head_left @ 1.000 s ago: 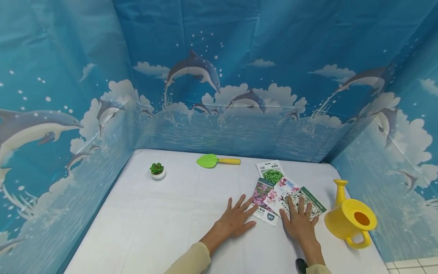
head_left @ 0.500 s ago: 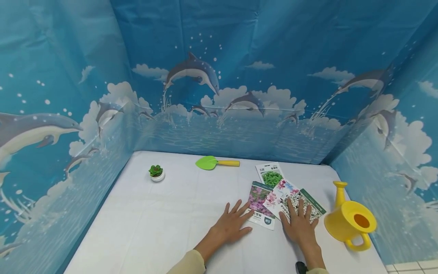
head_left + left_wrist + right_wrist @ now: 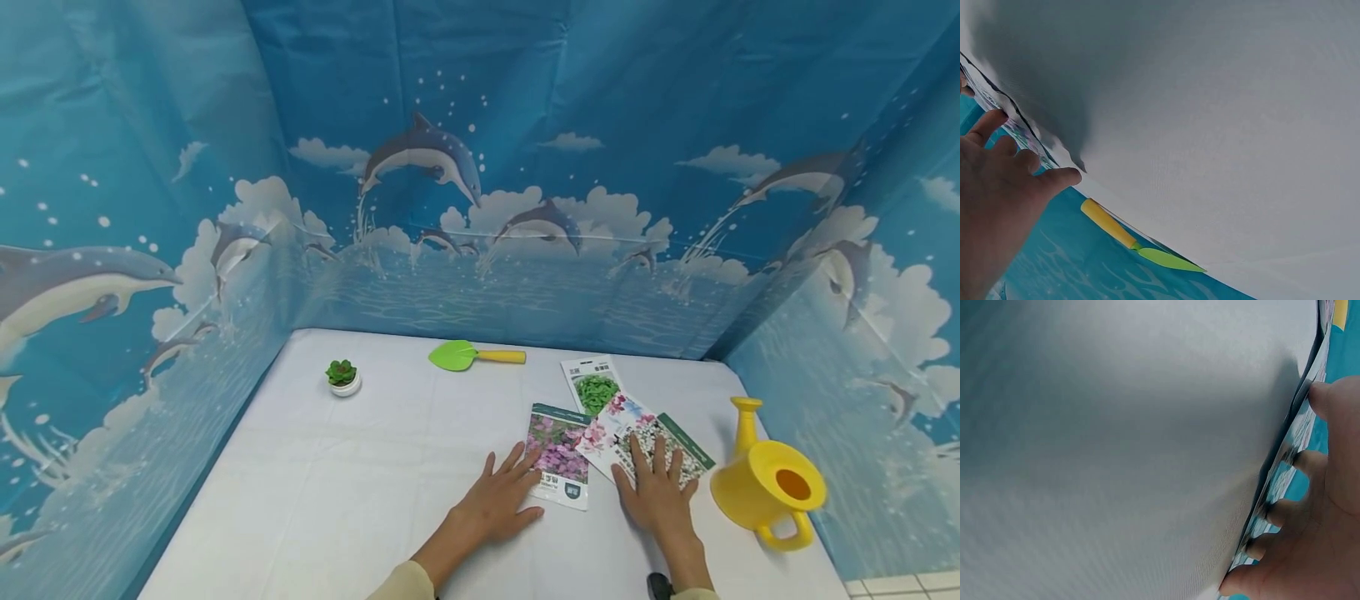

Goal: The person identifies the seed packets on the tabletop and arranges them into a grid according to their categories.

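Note:
My left hand lies with spread, straight fingers at the left side of a seed packet with purple flowers, its fingertips on the packet's edge. My right hand rests flat, fingers spread, on a seed packet with white flowers and a green band. Partly under that hand's packet sits a packet with pink blossoms. Behind them a packet with green leaves is partly covered. In the left wrist view the left thumb and fingers stretch out along the white cloth.
A yellow watering can stands to the right of the right hand. Toward the back lies a green trowel with a yellow handle. A small potted succulent is at the back left. Dolphin-printed blue curtains surround the white table.
My left hand has slid left, and the purple-flower packet has moved left with it and turned straighter, away from the other packets. The right hand has stayed in place.

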`<state>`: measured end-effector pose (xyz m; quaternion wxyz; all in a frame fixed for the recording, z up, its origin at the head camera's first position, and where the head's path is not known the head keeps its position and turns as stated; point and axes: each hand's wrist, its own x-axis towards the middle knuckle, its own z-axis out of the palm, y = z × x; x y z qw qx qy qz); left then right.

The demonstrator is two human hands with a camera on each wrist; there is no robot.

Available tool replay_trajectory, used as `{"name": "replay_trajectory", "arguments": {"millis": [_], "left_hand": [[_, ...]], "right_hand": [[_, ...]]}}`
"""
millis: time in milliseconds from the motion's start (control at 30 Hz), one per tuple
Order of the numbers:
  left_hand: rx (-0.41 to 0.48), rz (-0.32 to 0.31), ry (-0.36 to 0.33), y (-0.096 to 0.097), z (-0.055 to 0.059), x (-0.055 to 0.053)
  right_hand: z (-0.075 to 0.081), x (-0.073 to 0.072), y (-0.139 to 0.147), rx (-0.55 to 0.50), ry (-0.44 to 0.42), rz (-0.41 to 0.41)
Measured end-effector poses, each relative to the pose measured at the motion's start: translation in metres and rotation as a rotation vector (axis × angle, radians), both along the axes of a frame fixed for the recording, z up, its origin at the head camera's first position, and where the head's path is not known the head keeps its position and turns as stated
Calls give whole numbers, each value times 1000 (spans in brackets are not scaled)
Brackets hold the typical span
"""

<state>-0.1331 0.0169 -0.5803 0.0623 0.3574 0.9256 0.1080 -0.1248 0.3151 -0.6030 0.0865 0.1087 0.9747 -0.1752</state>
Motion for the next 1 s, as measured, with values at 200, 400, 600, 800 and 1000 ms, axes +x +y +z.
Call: {"name": "replay_trajectory", "arguments": {"millis": [200,400,600,800,1000], "left_hand": [[-3,-12,25,-2,1,0],[-15,-14,21,-5,3,0],[-18,-10,61,-8,1,2],[-52,1,99,-12,-2,3],[-65,12,142,-14,-5,4]], "right_hand": [[0,0,0,-1,5,9],[1,0,0,1,-1,9],[1,-1,0,5,-8,1],[-2,-2,0,7,-8,2],[-3,-2,1,5,-12,4]]}}
